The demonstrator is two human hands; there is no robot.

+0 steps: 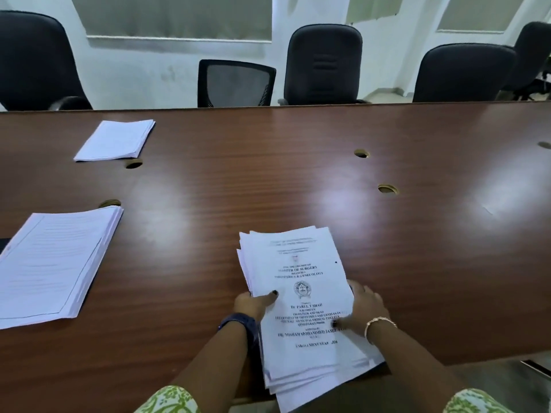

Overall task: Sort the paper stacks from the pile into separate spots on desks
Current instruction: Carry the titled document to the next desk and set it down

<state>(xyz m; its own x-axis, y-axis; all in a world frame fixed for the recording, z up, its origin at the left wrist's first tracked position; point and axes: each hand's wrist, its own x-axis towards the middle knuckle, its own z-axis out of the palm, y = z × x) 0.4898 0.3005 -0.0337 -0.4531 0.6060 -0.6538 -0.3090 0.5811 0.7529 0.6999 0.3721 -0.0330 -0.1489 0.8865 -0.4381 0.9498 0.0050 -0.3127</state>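
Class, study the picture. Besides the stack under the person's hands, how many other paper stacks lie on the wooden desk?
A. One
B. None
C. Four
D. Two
D: apart from the loose pile held between the left hand and right hand, one stack lies at the far left and another stack at the near left of the desk.

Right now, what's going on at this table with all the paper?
A person is handling a loose pile of printed pages at the near edge of a long wooden table. The left hand and right hand press against the pile's two sides, thumbs on the top cover sheet; the pile overhangs the table's edge. Two stacks already lie apart on the left: a larger near stack and a smaller far stack. Office chairs stand behind the table.
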